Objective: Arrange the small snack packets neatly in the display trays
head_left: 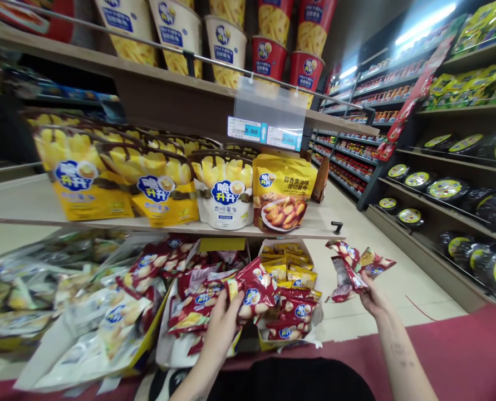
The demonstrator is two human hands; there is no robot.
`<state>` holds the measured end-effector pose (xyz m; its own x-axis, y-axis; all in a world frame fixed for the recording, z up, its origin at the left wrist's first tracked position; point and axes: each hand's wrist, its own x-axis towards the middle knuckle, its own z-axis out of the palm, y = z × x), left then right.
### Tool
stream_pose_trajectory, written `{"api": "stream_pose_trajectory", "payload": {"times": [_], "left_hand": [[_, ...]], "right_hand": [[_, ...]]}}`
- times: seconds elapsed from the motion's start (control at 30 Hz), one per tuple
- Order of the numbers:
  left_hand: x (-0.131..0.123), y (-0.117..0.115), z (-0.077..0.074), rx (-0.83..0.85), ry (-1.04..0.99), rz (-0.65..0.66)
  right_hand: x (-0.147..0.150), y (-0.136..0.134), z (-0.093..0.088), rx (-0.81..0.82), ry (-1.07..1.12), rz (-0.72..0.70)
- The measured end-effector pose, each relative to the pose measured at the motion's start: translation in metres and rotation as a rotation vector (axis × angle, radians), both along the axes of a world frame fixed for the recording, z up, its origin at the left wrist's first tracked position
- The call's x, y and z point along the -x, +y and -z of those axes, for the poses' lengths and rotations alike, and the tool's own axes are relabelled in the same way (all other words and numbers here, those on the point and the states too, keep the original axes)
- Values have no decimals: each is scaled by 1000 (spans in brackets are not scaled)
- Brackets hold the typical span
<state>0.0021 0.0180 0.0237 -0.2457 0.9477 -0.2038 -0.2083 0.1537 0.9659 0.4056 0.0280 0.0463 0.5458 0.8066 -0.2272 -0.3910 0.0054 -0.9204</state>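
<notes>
The person's left hand, low in the centre of the frame, has its fingers closed on a red packet above an open box of similar packets. At centre right, the right hand grips a bunch of packets, held over the floor. Just right of the left hand, another box holds yellow packets behind red ones. Pouches line the shelf across mid-frame.
</notes>
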Motion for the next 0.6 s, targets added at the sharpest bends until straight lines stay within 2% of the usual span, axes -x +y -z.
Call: {"api": "stream_pose_trajectory", "payload": {"times": [0.17, 0.23, 0.33, 0.4, 0.5, 0.6], "left_hand": [[-26, 13, -7, -158, 241, 245], [-35, 13, -3, -177, 304, 276], [-49, 14, 12, -206, 351, 309], [-60, 16, 25, -250, 381, 290], [-74, 18, 42, -343, 468, 177], [-79, 16, 49, -416, 628, 83]], "right_hand": [[63, 20, 5, 21, 42, -223], [85, 36, 7, 43, 45, -293], [107, 63, 4, 82, 26, -394], [115, 79, 0, 122, -10, -457], [121, 97, -4, 205, -102, -516], [122, 106, -11, 285, -226, -524]]}}
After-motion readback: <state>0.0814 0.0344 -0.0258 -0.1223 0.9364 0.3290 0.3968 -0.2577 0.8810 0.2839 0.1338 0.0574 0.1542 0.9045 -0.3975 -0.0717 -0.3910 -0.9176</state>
